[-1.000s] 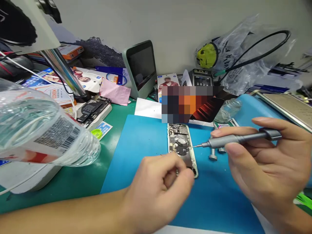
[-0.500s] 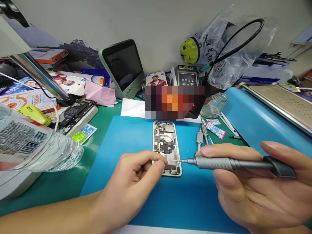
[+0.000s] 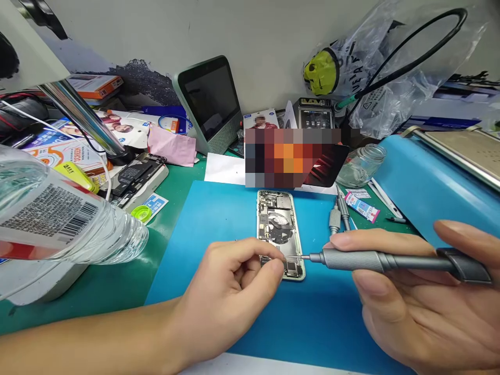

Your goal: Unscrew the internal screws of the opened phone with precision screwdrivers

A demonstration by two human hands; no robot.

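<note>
An opened phone (image 3: 288, 234) with its inner parts bare lies on the blue mat (image 3: 219, 219), its lower part partly behind my left hand. My right hand (image 3: 414, 297) holds a grey precision screwdriver (image 3: 353, 259) level, its thin bit pointing left above the phone's lower end. Thumb and forefinger of my left hand (image 3: 242, 291) are pinched together right at the bit's tip. Anything between those fingertips is too small to make out. Two more precision screwdrivers (image 3: 335, 219) lie right of the phone.
Large clear bottles (image 3: 78, 213) lean in at the left, near a second opened phone (image 3: 136, 177). Behind the mat stand a tablet-like screen (image 3: 211, 99) and a dark panel (image 3: 330, 165). A glass jar (image 3: 363, 164) and a small packet (image 3: 362, 207) are at the right.
The gap between my left fingertips and the screwdriver's tip has closed, so they now meet. The whole scene has shifted to the right in view.
</note>
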